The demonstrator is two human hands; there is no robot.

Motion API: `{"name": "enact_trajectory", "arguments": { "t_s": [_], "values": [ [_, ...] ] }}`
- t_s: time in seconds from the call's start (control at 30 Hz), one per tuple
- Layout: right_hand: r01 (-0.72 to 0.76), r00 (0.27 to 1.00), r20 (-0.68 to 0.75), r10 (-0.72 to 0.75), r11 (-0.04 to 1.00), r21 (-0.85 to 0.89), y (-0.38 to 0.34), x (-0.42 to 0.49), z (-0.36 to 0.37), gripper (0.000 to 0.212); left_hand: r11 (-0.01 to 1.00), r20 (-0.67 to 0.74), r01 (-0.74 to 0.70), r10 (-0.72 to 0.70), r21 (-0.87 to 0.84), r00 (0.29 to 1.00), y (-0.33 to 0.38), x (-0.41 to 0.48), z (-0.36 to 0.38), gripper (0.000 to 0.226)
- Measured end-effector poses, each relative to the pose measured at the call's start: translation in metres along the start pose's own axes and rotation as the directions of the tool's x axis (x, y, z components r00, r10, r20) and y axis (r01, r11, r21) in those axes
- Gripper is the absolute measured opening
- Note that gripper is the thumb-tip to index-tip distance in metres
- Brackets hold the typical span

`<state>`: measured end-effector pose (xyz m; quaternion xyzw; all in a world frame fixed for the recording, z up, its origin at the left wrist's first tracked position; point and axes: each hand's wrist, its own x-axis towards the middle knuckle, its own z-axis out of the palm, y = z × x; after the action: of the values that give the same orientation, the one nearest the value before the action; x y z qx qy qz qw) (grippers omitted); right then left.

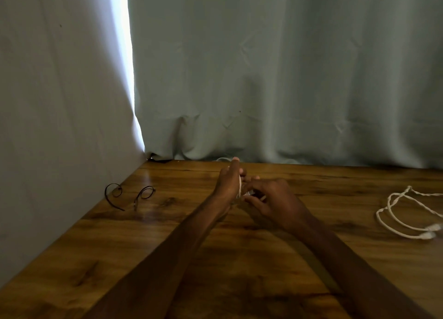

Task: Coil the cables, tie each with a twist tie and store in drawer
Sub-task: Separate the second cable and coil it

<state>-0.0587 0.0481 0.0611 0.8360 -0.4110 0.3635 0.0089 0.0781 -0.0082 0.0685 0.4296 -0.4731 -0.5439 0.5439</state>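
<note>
Wooden table (60,270): closest to me, glossy brown grain, with both bare forearms reaching out over it from the bottom edge.
Right hand (271,198): fingers curled in, pinching a pale end of the white cable (240,185) just beside the other palm.
Left hand (227,183): seen edge-on, fingers stretched roughly straight and pointing up. A strand of that cable runs across its inner side. I cannot tell whether the thumb pins it.
Step, as I judge it: winding the first cable round the left hand. No tie is on it yet.
Second white cable (405,213): loose loops at the far right, well apart from the hands, plugs towards me, partly out of view.
Twist ties (143,195): two thin black wires, bent into curls, lying left of the hands near the table's edge, apart from each other.
Curtain (287,78): grey-green cloth hangs down to the back of the table, with a bright slit of light at left.
Drawer: not in view.
Risk one: the turns are hidden between the hands. If the right-hand pinch lets go before a tie is on, I expect the springy cable to open out.
Risk two: reaching left for a tie leaves one hand holding the coil, and loops could slide off straight fingers.
Risk three: the ties are thin and dark, so they will be awkward to pick up flat off the wood.
</note>
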Motion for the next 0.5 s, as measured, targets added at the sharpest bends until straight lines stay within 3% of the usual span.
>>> {"name": "enact_trajectory", "arguments": {
  "t_s": [0.1, 0.2, 0.3, 0.4, 0.5],
  "values": [
    [0.057, 0.997, -0.051, -0.057, 0.998, -0.006, 0.009, 0.000, -0.006, 0.012, 0.979, 0.012, -0.026, 0.024, 0.203, 1.000, -0.003, -0.002, 0.000, 0.043],
    [0.130, 0.987, -0.086, -0.133, 0.991, -0.039, 0.017, -0.001, -0.010, 0.022, 0.946, 0.115, -0.054, 0.017, 0.319, 0.993, -0.009, -0.002, 0.000, 0.044],
    [0.162, 0.980, -0.114, -0.164, 0.986, -0.027, 0.024, -0.002, -0.011, 0.023, 0.964, 0.210, -0.026, -0.032, 0.266, 0.977, -0.010, -0.003, 0.001, 0.046],
    [0.131, 0.980, -0.156, -0.122, 0.990, 0.050, 0.029, -0.003, -0.009, 0.033, 0.975, 0.392, 0.059, -0.142, 0.216, 0.909, -0.008, -0.010, 0.001, 0.065],
    [0.043, 0.996, -0.079, -0.032, 0.988, 0.149, 0.031, -0.004, -0.005, 0.039, 0.964, 0.449, 0.135, -0.227, 0.228, 0.864, -0.009, -0.010, -0.003, 0.081]
  ]
}}
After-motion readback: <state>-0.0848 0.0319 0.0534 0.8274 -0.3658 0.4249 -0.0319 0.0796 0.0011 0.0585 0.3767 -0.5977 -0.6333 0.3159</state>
